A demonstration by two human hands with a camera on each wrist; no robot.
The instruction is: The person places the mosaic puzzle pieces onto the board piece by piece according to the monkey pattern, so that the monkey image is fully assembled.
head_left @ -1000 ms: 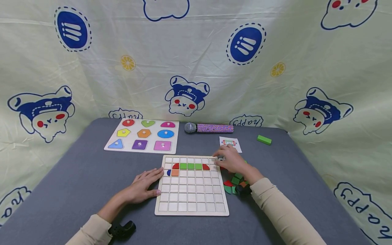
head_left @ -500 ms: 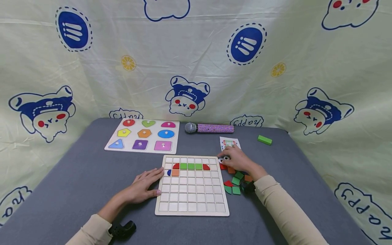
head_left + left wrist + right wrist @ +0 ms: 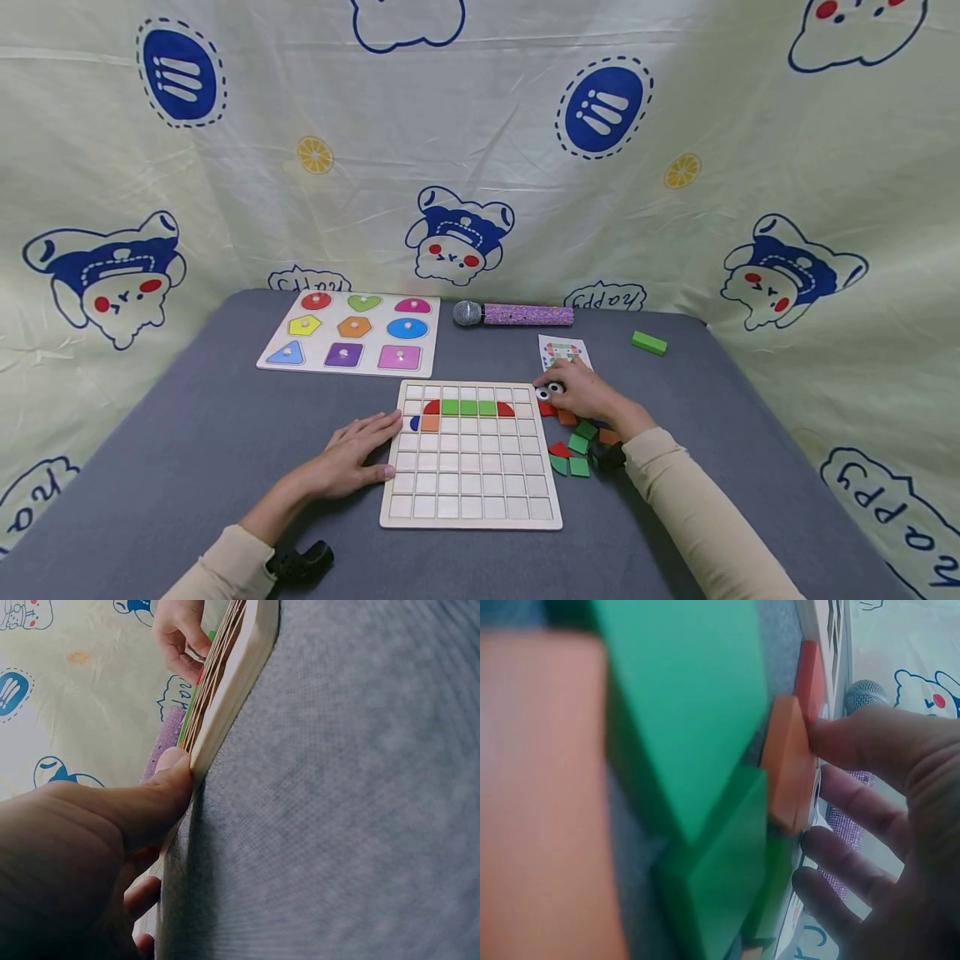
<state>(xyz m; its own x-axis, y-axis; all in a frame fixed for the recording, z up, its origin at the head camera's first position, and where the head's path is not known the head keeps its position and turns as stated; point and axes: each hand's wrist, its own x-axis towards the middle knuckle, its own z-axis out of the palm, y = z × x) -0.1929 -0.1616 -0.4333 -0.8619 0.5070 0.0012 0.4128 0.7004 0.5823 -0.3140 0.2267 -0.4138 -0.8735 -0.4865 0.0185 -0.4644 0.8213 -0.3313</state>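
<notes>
A wooden grid board (image 3: 471, 483) lies on the table, with red, green, orange and blue pieces in its upper rows. My left hand (image 3: 341, 462) rests at the board's left edge, its thumb (image 3: 169, 780) touching the rim in the left wrist view. Beside the board's upper right corner, my right hand (image 3: 588, 393) is over the loose pieces with fingers relaxed. Two eye pieces (image 3: 555, 388) lie by its fingertips. In the right wrist view an orange piece (image 3: 786, 765) is close to the thumb; whether they touch I cannot tell.
Green pieces (image 3: 578, 467) and other loose pieces lie right of the board. Behind are a picture card (image 3: 558, 348), a microphone (image 3: 525, 315) and a shape puzzle (image 3: 315, 358). A green block (image 3: 648, 342) lies at the back right.
My right hand has moved slightly right from the board's upper right corner, and the eye pieces have come into clearer view. My left hand has stayed in place.
</notes>
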